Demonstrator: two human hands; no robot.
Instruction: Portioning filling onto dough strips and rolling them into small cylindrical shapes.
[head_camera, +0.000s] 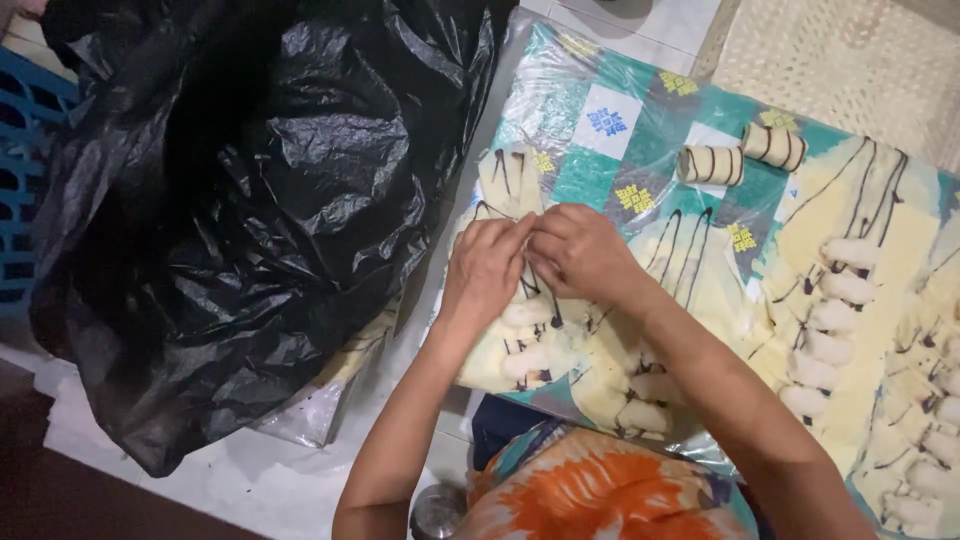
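pale dough strip (520, 300) lies on the plastic-covered table (600, 120); left hand (487, 265) and right hand (580, 250) pinch its top edge, both grips closed. better to roll evenly over the filling pieces (525, 312).

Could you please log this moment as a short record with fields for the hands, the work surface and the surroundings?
left hand: pinching a pale dough sheet with dark stripes
right hand: beside the left, on the same sheet
surface: patterned cloth under clear plastic
finished: two striped rolls
filling: pale pieces in rows
left side: black plastic bag, blue crate
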